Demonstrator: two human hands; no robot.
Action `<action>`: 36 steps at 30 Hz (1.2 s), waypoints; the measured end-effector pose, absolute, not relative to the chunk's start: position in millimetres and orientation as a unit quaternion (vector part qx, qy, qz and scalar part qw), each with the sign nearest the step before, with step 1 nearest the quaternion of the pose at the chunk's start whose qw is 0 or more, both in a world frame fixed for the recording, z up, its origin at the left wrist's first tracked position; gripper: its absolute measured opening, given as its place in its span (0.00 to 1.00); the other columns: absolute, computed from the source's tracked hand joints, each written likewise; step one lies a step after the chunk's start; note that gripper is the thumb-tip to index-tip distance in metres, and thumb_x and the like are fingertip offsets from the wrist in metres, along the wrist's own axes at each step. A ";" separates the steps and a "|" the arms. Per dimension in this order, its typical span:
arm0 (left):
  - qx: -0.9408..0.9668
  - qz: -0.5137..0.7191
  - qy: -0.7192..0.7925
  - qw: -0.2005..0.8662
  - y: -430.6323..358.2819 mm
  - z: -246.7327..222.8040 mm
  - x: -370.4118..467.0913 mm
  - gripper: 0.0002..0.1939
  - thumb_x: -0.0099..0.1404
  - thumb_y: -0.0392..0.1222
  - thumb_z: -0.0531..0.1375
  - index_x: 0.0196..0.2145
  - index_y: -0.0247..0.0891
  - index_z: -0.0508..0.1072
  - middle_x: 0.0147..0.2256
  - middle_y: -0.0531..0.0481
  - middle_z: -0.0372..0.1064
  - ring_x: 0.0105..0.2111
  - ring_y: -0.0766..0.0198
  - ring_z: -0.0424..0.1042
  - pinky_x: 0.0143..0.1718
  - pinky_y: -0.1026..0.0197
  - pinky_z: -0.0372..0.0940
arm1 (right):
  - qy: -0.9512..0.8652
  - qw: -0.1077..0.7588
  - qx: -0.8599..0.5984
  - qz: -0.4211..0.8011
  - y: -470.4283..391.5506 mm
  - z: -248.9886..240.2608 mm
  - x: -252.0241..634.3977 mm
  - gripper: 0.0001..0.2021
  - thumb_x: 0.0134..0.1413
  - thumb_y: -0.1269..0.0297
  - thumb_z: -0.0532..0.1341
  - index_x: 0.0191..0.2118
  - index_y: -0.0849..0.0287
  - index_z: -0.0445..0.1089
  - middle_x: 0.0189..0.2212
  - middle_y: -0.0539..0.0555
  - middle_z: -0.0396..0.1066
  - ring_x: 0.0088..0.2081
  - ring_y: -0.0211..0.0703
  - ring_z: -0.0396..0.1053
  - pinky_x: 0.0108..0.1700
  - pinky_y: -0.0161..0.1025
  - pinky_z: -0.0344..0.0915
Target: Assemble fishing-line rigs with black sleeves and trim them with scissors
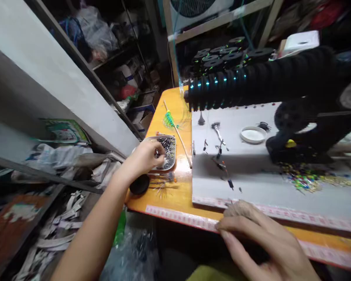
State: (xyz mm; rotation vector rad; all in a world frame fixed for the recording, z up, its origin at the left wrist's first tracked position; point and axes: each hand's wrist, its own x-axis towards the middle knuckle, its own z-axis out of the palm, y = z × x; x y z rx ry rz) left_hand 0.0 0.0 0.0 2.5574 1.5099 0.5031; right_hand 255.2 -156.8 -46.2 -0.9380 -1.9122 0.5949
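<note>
Toward half past four, nearest the camera, the right hand (260, 238) is bent at the table (183, 195) edge, thumb and forefinger brought together; its wrist runs out of frame, and whether it pinches anything I cannot tell. Near the centre, at eight o'clock, the left hand (146, 156) curls its fingers down over one tray (175, 147) of small dark parts (169, 150), too many to count; with fingertips partly hidden, I cannot tell if one is grasped. One black disc (139, 184) lies at half past seven from the tray, one stick (183, 145) at two. Farther, one white dish (253, 134) sits at three o'clock, blurred, overlapping spools (213, 62) at one.
</note>
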 end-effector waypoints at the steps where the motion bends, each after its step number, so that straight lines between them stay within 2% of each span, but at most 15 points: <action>1: 0.842 0.174 0.507 0.059 -1.9 2.3 -0.5 0.06 0.52 0.28 0.62 0.25 0.36 0.73 0.24 0.54 0.71 0.26 0.65 0.68 0.31 0.63 0.62 | -0.769 0.444 -0.387 0.250 -159.0 -44.6 255.3 0.06 0.58 0.76 0.57 0.35 0.58 0.65 0.28 0.50 0.64 0.31 0.36 0.66 0.31 0.33 0.65; 5: 0.820 0.228 0.524 0.021 -24.1 13.9 2.7 0.06 0.57 0.27 0.59 0.29 0.35 0.73 0.25 0.53 0.69 0.27 0.64 0.67 0.33 0.62 0.62 | -0.760 0.424 -0.406 0.278 -165.0 -37.9 255.6 0.06 0.59 0.75 0.57 0.35 0.57 0.65 0.28 0.50 0.64 0.31 0.38 0.65 0.31 0.34 0.64; 8: 0.798 0.302 0.521 -0.014 -66.3 20.9 16.6 0.09 0.64 0.30 0.58 0.40 0.35 0.75 0.34 0.49 0.71 0.33 0.63 0.68 0.39 0.59 0.63 | -0.758 0.413 -0.413 0.290 -166.4 -33.1 255.1 0.06 0.59 0.74 0.56 0.34 0.56 0.65 0.28 0.50 0.64 0.32 0.38 0.65 0.32 0.34 0.64; 9: 0.782 0.358 0.510 0.007 -83.6 20.3 24.2 0.09 0.65 0.31 0.59 0.41 0.36 0.76 0.37 0.48 0.72 0.34 0.63 0.69 0.39 0.60 0.64 | -0.758 0.414 -0.411 0.292 -166.8 -31.5 254.6 0.06 0.59 0.74 0.56 0.34 0.56 0.65 0.28 0.49 0.64 0.32 0.38 0.65 0.32 0.34 0.64; 10: 0.765 0.403 0.498 0.070 -101.0 17.5 33.0 0.09 0.65 0.32 0.60 0.42 0.38 0.77 0.38 0.48 0.72 0.36 0.63 0.70 0.40 0.61 0.64 | -0.756 0.413 -0.411 0.297 -167.3 -29.8 254.1 0.06 0.59 0.74 0.56 0.34 0.56 0.65 0.28 0.49 0.64 0.32 0.37 0.65 0.33 0.34 0.64; 12: 0.692 0.478 0.465 0.276 -132.5 4.8 53.0 0.06 0.64 0.32 0.62 0.36 0.41 0.79 0.36 0.50 0.73 0.38 0.64 0.71 0.38 0.64 0.65 | -0.752 0.413 -0.405 0.315 -168.9 -26.1 253.0 0.06 0.59 0.73 0.56 0.32 0.56 0.64 0.27 0.49 0.64 0.30 0.36 0.65 0.32 0.33 0.64; 14: 0.546 0.522 0.410 0.511 -155.4 -14.7 73.5 0.02 0.61 0.37 0.67 0.30 0.40 0.79 0.29 0.53 0.71 0.28 0.70 0.68 0.29 0.68 0.62 | -0.745 0.411 -0.398 0.343 -170.6 -22.0 252.1 0.07 0.58 0.73 0.55 0.29 0.57 0.62 0.26 0.48 0.64 0.28 0.35 0.64 0.30 0.32 0.63; 15: 0.451 0.532 0.369 0.614 -163.1 -24.8 82.9 0.04 0.59 0.40 0.68 0.29 0.40 0.79 0.27 0.54 0.70 0.23 0.73 0.64 0.25 0.69 0.59 | -0.741 0.407 -0.394 0.361 -171.5 -19.9 251.8 0.08 0.57 0.73 0.55 0.28 0.57 0.61 0.25 0.48 0.64 0.28 0.35 0.65 0.30 0.32 0.63; 16: 0.361 0.537 0.336 0.684 -168.8 -34.0 91.4 0.07 0.57 0.43 0.70 0.28 0.39 0.78 0.25 0.56 0.68 0.20 0.75 0.61 0.24 0.70 0.57 | -0.737 0.399 -0.391 0.381 -172.2 -18.1 251.6 0.08 0.55 0.73 0.55 0.27 0.57 0.61 0.25 0.48 0.65 0.28 0.35 0.65 0.31 0.32 0.64; 18: 0.236 0.543 0.284 0.754 -175.4 -47.0 104.4 0.11 0.54 0.47 0.72 0.27 0.38 0.77 0.23 0.57 0.66 0.18 0.78 0.57 0.23 0.71 0.55 | -0.723 0.383 -0.393 0.419 -173.4 -15.7 251.9 0.08 0.54 0.74 0.56 0.26 0.57 0.61 0.25 0.48 0.67 0.30 0.36 0.67 0.33 0.33 0.65; 21: 0.169 0.537 0.254 0.786 -179.3 -52.4 113.7 0.14 0.52 0.48 0.72 0.26 0.36 0.76 0.22 0.57 0.65 0.17 0.79 0.55 0.22 0.71 0.52 | -0.699 0.376 -0.401 0.457 -174.8 -16.3 253.6 0.08 0.52 0.75 0.56 0.25 0.57 0.63 0.25 0.48 0.69 0.31 0.37 0.69 0.35 0.33 0.66; 28: 0.163 0.506 0.262 0.805 -182.9 -51.4 111.8 0.16 0.50 0.49 0.73 0.24 0.35 0.74 0.20 0.58 0.61 0.16 0.77 0.54 0.19 0.71 0.49 | -0.699 0.345 -0.398 0.483 -178.6 -22.3 260.0 0.08 0.49 0.78 0.57 0.26 0.56 0.64 0.30 0.49 0.72 0.36 0.41 0.70 0.36 0.33 0.66; 36: 0.161 0.494 0.263 0.813 -181.6 -49.7 113.0 0.16 0.49 0.48 0.74 0.24 0.35 0.75 0.19 0.58 0.61 0.16 0.78 0.55 0.18 0.73 0.50 | -0.688 0.328 -0.401 0.508 -179.7 -18.5 261.3 0.09 0.52 0.77 0.58 0.25 0.57 0.62 0.26 0.48 0.69 0.32 0.39 0.68 0.37 0.33 0.65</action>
